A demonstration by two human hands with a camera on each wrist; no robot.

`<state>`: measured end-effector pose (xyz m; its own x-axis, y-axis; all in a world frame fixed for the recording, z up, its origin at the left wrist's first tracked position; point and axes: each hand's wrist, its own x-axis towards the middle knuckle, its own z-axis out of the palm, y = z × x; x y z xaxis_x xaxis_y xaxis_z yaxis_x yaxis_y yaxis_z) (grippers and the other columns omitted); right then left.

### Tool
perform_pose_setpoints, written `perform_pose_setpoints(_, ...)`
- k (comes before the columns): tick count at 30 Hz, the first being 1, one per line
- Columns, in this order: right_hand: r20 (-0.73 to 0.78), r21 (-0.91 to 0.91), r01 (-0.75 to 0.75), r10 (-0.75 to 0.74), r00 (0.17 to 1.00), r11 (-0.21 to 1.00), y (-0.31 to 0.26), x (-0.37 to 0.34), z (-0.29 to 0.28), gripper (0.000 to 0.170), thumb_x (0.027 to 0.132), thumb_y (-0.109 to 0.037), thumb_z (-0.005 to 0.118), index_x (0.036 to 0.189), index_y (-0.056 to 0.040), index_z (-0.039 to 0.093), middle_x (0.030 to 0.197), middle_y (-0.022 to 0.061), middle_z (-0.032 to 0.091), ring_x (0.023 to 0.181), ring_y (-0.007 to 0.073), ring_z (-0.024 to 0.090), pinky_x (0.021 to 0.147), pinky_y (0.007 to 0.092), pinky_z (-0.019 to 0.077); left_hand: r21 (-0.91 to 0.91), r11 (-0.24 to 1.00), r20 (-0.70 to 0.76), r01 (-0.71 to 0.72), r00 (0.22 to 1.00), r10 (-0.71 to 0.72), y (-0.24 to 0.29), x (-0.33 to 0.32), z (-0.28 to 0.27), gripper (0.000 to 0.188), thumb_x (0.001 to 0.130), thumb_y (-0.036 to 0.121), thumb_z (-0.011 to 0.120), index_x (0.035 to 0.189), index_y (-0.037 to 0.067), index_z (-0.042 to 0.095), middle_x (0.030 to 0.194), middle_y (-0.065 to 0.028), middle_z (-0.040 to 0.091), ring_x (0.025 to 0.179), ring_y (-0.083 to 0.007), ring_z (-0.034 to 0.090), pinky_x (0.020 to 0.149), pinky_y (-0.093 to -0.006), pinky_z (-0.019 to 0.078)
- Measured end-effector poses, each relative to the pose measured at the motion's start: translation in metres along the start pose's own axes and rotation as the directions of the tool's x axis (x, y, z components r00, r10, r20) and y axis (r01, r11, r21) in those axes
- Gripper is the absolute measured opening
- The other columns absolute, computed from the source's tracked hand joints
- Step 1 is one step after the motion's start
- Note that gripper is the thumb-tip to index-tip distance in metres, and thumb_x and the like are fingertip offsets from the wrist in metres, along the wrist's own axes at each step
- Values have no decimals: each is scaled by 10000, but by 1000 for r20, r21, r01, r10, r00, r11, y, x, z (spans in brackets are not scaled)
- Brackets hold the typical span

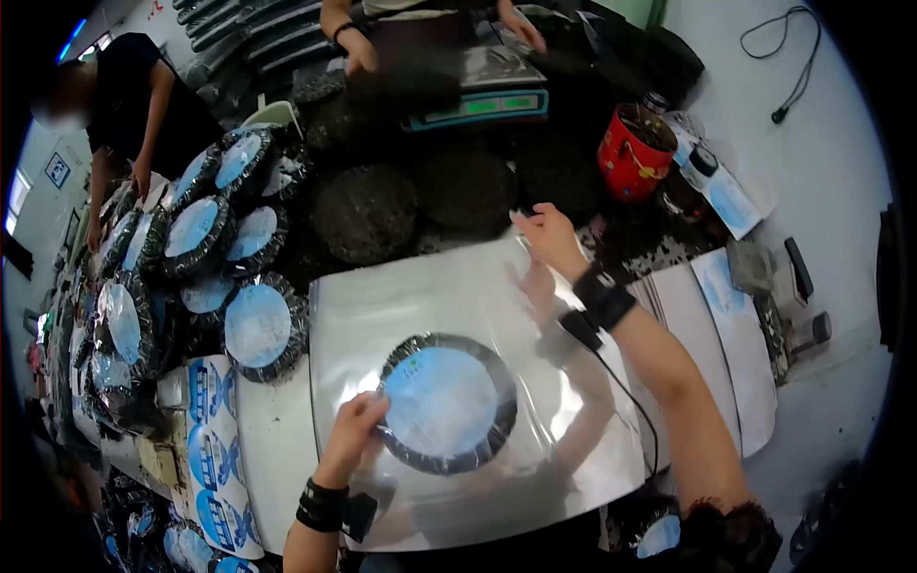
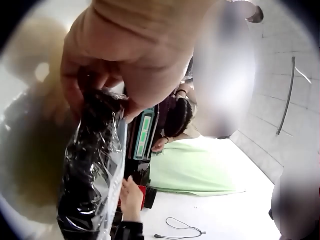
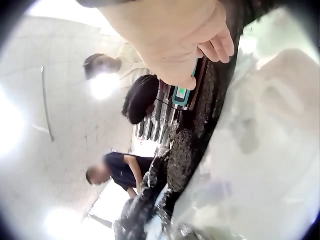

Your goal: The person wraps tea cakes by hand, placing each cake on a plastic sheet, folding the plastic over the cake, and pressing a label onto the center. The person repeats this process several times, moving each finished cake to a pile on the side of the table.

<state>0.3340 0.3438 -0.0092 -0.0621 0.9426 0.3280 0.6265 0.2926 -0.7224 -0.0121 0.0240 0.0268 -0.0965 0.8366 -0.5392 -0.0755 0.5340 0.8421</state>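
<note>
A plastic-wrapped dark round cake with a pale blue round label facing up is over the shiny metal sheet. My left hand pinches its left rim; in the left wrist view the thumb and fingers grip the crinkled black edge under clear film. Toward the far edge of the sheet, my right hand is raised with nothing in it, its fingers loosely bent. Past that hand lie unwrapped dark round cakes in a row. The right wrist view shows the same right hand above the sheet's edge.
Wrapped, labelled cakes are piled at the left. Behind the dark cakes stands a scale with a green display, where another person's hands are. A red bucket stands at the back right. Label sheets lie left of the metal sheet.
</note>
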Motion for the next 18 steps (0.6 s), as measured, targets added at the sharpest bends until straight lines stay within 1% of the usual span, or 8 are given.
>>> perform_pose_setpoints(2,85,361,-437,438,895,824,10,61,48,413,1002,-370,672,1092,32,640,779,74,676,737,171,651,664,331,526,76,984,12,-158,987,157,12,-10,-2,207,979,201,706,1067,15,690,872,31,655,788,-54,569,699,-222,443)
perform_pose_setpoints(4,-371,302,-28,145,917,953,18,52,70,324,1066,-324,585,1023,-5,621,786,6,634,700,122,589,617,306,475,-50,986,-82,-157,985,153,8,-17,-30,246,972,161,692,1155,-1,669,917,24,668,817,-58,571,722,-236,447)
perform_pose_setpoints(6,-156,493,-214,328,932,843,8,27,68,335,1030,-311,648,1158,-6,596,887,44,649,773,156,618,689,320,512,-177,955,-218,-237,956,197,12,-21,-63,278,970,213,677,1167,17,661,995,-6,674,878,-81,609,782,-236,478)
perform_pose_setpoints(10,-31,22,495,-494,869,869,-89,-1,47,868,815,-222,809,1552,-69,376,1575,257,366,1426,398,419,1176,490,368,-188,876,-446,-445,833,327,49,-5,-138,301,1019,206,632,1251,16,645,1152,-66,678,1036,-162,647,881,-319,515)
perform_pose_setpoints(13,224,-308,662,-624,748,683,-121,8,88,1010,681,-164,835,1577,-99,374,1591,239,367,1500,403,320,1227,586,250,-152,785,-377,-601,769,516,136,-2,-190,447,1084,344,553,1332,-22,621,1257,-82,681,1096,-212,657,948,-339,517)
perform_pose_setpoints(15,293,-312,614,-542,788,725,-109,17,115,955,745,-149,782,1589,-102,337,1599,209,365,1512,374,307,1239,581,221,-145,713,-595,-686,636,491,161,1,-287,479,1065,429,575,1327,29,602,1230,-104,693,1085,-216,682,916,-325,538)
perform_pose_setpoints(16,324,-323,587,-496,806,742,-102,21,124,928,777,-141,756,1595,-104,319,1602,194,365,1518,360,301,1244,579,206,-276,738,-617,-616,702,355,180,-18,-271,461,1059,433,581,1337,65,590,1216,-113,697,1053,-216,689,877,-336,551)
perform_pose_setpoints(18,191,-398,606,-583,789,689,-100,19,119,763,843,-131,675,1553,-102,398,1544,153,453,1472,341,371,1210,557,269,-16,782,-434,-624,709,557,155,-46,-194,417,1052,408,598,1303,75,607,1221,-115,696,1073,-214,688,852,-331,552)
